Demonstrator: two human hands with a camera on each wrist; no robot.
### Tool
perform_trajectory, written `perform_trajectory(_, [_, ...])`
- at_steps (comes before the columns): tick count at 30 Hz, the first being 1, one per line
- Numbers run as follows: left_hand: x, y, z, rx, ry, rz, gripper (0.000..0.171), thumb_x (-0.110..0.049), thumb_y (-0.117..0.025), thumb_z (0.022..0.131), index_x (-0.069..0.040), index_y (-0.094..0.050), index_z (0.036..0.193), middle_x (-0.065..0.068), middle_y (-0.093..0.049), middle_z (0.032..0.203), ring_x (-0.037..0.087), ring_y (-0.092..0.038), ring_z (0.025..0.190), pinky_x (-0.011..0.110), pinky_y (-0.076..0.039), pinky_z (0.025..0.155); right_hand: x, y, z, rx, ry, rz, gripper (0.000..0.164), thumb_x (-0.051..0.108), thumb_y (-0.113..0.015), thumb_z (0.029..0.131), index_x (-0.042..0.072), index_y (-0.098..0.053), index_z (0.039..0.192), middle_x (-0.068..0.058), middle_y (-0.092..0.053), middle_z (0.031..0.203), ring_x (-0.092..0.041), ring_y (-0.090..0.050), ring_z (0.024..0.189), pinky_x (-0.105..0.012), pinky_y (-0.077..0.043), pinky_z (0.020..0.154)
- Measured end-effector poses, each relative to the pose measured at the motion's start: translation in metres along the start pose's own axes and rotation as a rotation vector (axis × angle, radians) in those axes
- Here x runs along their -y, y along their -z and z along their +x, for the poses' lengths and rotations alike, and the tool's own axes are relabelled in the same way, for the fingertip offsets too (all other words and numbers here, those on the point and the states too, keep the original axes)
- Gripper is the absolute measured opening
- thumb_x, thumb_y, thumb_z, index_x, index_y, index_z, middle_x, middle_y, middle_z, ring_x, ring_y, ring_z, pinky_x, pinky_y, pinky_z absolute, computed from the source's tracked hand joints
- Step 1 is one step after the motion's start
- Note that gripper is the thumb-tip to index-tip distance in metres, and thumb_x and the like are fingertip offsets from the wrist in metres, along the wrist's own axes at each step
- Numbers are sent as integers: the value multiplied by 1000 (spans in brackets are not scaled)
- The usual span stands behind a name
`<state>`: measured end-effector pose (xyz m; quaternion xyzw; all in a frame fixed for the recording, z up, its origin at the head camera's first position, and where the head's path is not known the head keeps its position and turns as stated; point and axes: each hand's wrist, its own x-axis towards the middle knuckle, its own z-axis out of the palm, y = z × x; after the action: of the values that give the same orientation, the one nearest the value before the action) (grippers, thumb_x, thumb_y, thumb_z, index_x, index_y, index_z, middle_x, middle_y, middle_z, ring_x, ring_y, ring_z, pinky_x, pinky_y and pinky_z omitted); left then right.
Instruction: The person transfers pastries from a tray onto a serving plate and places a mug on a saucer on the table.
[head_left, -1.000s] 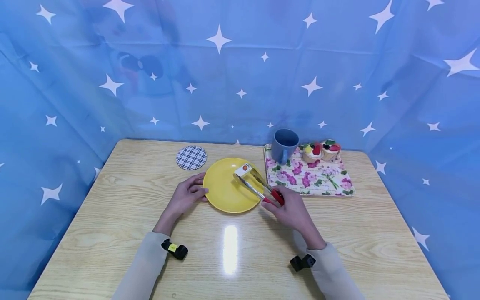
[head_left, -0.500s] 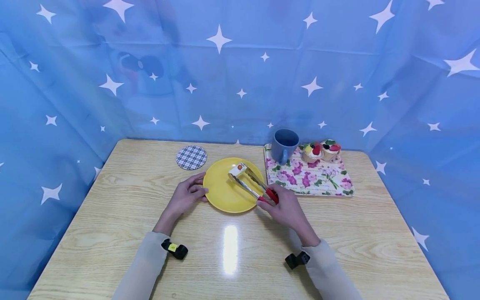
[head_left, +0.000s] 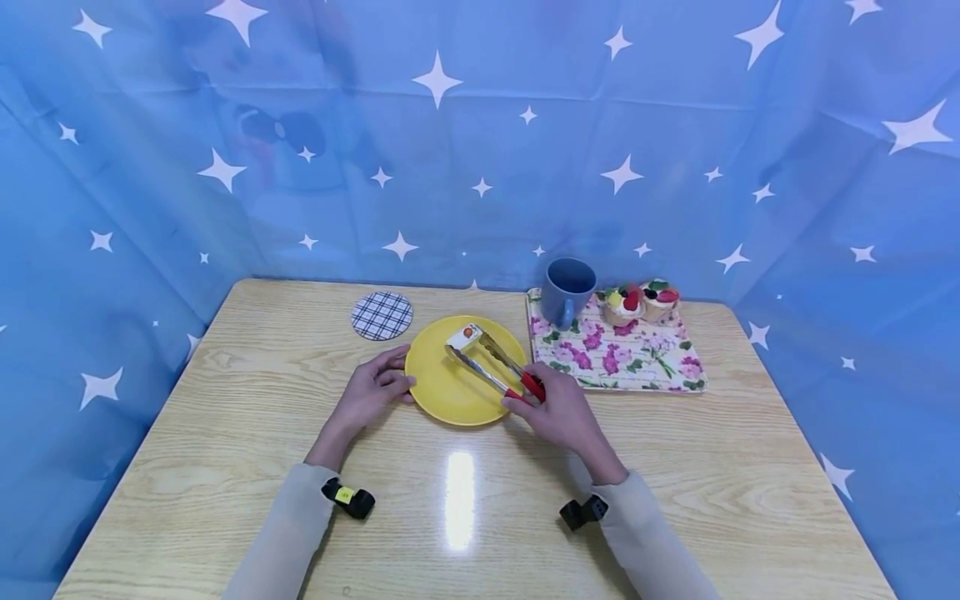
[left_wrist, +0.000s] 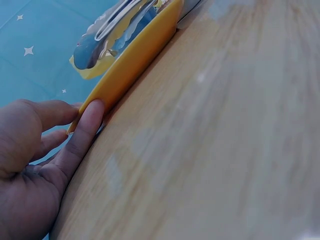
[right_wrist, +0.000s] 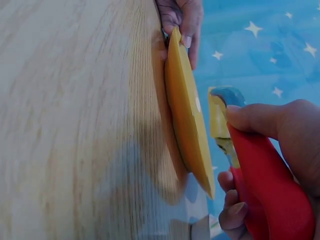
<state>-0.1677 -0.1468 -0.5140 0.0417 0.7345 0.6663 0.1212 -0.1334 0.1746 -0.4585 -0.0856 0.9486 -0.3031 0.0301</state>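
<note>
My left hand (head_left: 369, 392) pinches the left rim of a round yellow plate (head_left: 433, 393), which lies on the table. The left wrist view shows thumb and fingers on either side of the plate's edge (left_wrist: 132, 65). My right hand (head_left: 562, 410) grips metal tongs (head_left: 482, 372) by their red handles (right_wrist: 267, 185). Between the tongs' tips is a small cake piece (head_left: 463, 336), white on top with an orange fruit-like dot and yellow at the side. It is held above the plate, apart from it in the right wrist view.
A flowered tray (head_left: 645, 367) sits to the right, bearing a blue mug (head_left: 564, 292) and two fruit-topped cupcakes (head_left: 622, 306) at its back. Behind the plate, to the left, lies a checked round coaster (head_left: 382, 316). A starry blue curtain (head_left: 480, 142) borders the table (head_left: 225, 400).
The right hand, the tongs and the cake piece have moved left, further over the plate. The left hand and plate have stayed in place.
</note>
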Motion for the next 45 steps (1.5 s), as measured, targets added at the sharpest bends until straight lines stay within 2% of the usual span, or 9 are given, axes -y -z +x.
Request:
perform_trajectory(5, [3,0,1,-1,8,-5,61,-6,-67,99,-15,-45,155,17,-56,136,10,-69,92,32,-68,79,4,-1,2,20,-26,-13,57,44,-82,86,13,-64,130,-4,-64,97,-20,-53,84,-25,-46,64])
perform_trajectory(12, [2,1,1,-1,5,-7,61,-6,-67,99,-14,-45,155,18,-56,136,10,-69,91,32,-68,79,7,-3,8,28,-8,-5,54,43,-82,86,11,-66,126,-5,-61,90,-19,-51,79,-25,-43,60])
perform_trajectory(22, [2,1,2,-3,7,-1,61,-5,-67,99,-14,-45,155,18,-56,136,10,-69,93,32,-68,80,12,-7,15,18,29,-52,48,45,-81,87,10,-67,116,-4,-55,80,-20,-48,72,-26,-37,55])
perform_trajectory(32, [1,1,2,-1,10,-3,60,-5,-67,99,-16,-46,154,16,-57,135,12,-68,93,33,-69,79,16,-10,20,33,-6,-65,55,44,-83,85,10,-66,125,-4,-55,82,-20,-49,74,-26,-37,55])
perform_trajectory(45, [2,1,2,-9,2,17,62,-6,-68,98,-13,-45,155,18,-57,136,11,-69,92,30,-68,79,16,-13,25,28,-9,-98,56,44,-83,85,9,-65,125,-3,-56,83,-19,-50,74,-26,-39,57])
